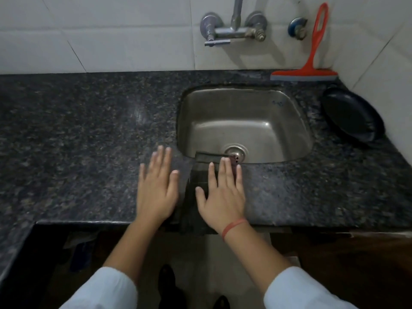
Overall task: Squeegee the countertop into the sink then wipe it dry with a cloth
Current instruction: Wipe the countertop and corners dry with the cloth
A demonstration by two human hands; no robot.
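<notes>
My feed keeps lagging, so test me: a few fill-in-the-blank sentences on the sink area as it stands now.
The orange squeegee leans against the tiled ___ behind the sink.
The right hand lies flat on the dark ___.
The left hand holds ___.
Missing words: wall, cloth, nothing.

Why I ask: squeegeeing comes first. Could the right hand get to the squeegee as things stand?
Probably yes. The right hand lies flat on the cloth, holding nothing, and the squeegee stands behind the sink, with only that open sink between them.
</notes>
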